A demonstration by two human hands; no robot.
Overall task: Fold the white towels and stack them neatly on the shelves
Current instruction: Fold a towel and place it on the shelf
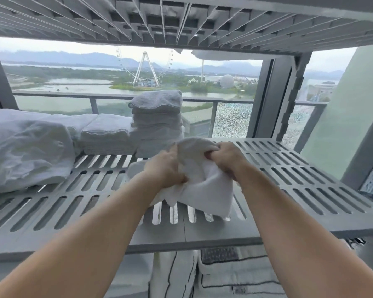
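hands: 2, the left hand (168, 168) and the right hand (226, 160)
unfolded towels: 1, a loose towel (205, 190)
folded stacks: 2, a tall stack (157, 123) and a low stack (106, 136)
towels per stack: layers too blurred to count
bulky bundles: 1, a crumpled white bundle (28, 153)
slatted shelves: 2, a lower shelf (289, 179) and an upper shelf (181, 18)

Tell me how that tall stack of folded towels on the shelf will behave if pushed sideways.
The tall stack would probably lean or shed top towels rather than slide whole: it is narrow for its height. Its soft base may drag on the slotted shelf. Pushed left, the shorter stack beside it would likely brace it.
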